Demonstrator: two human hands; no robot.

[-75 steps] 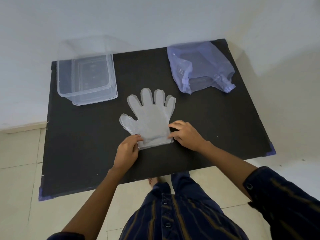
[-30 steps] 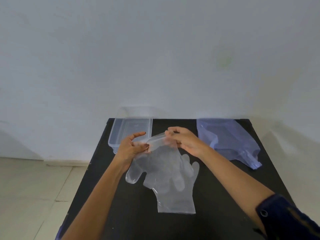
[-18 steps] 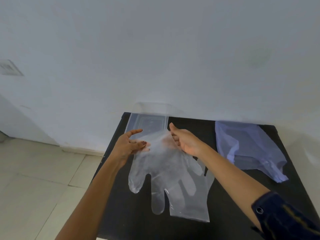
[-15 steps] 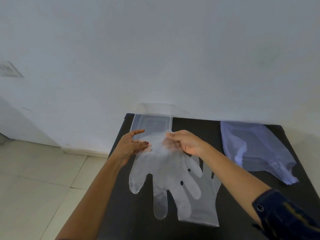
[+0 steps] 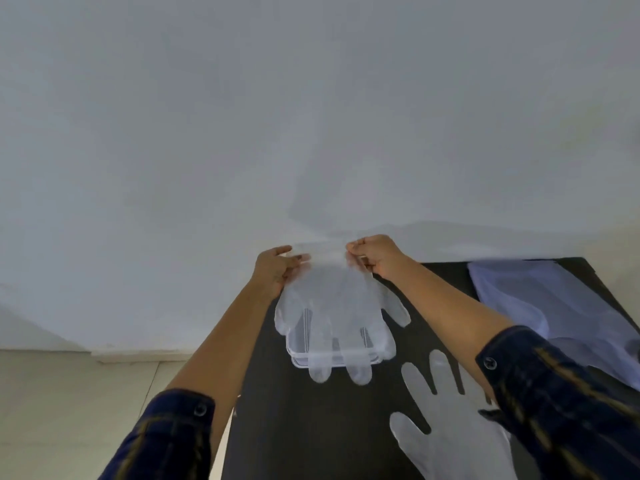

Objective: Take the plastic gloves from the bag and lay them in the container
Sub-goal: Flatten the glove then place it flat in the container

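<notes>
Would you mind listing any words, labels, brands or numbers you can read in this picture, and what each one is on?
None can be read.
The held glove, the second glove on the table, the container and the bag show no print.

Plain room with a dark table against a pale wall

A smooth, unmarked white painted wall [image 5: 207, 116] fills the upper view under soft, even light. Below it at the left lies a floor of pale cream square tiles [image 5: 69, 410] with thin grout lines, and a low cream skirting strip [image 5: 131, 356] runs along the wall's foot. A flat matte black tabletop [image 5: 311, 427] stands against the wall.
</notes>
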